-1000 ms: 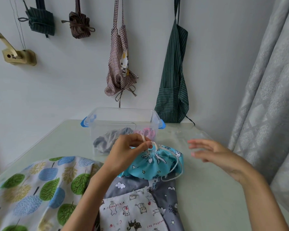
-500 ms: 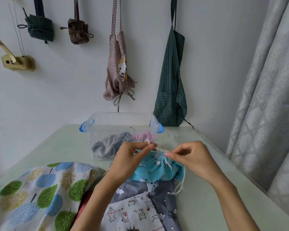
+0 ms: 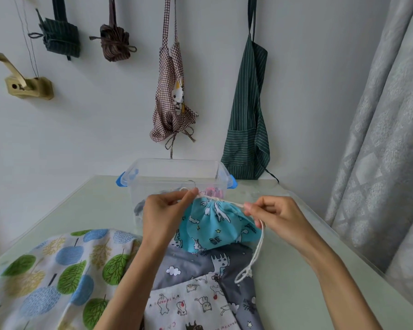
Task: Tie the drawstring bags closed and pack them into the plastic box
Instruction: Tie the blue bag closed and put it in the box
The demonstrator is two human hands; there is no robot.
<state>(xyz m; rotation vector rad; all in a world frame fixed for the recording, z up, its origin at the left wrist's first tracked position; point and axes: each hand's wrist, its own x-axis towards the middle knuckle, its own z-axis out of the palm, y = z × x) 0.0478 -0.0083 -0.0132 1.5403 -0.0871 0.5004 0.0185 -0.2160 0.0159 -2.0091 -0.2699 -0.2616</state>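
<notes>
- Head view, step in hand: cinching the turquoise bag (image 3: 215,222), at table centre, just in front of the plastic box (image 3: 175,177) at 12 o'clock.
- Left hand (image 3: 163,215): fingers curled, pinching the white cord (image 3: 221,200) at the gathered mouth. Right hand (image 3: 275,216): thumb and forefinger pinching the same cord toward 3 o'clock.
- Pull both ends apart level and evenly; keep the cord taut until the gathers pack tight.
- Probably best to keep a pinch at the mouth while forming the knot, so the gathers do not slacken.
- Mind the slack cord loop (image 3: 244,275) hanging toward 5 o'clock over the grey bag (image 3: 200,263); keep it clear of the knot.
- Tree-print bag (image 3: 53,277) at 8 o'clock and white cat-print bag (image 3: 193,306) at 6 o'clock: cut off by the frame, mouths not visible.
- Box contents: dark and pink fabric behind the hands, number of bags not readable.
- Knot state: hidden between the fingertips; cannot tell whether begun.
</notes>
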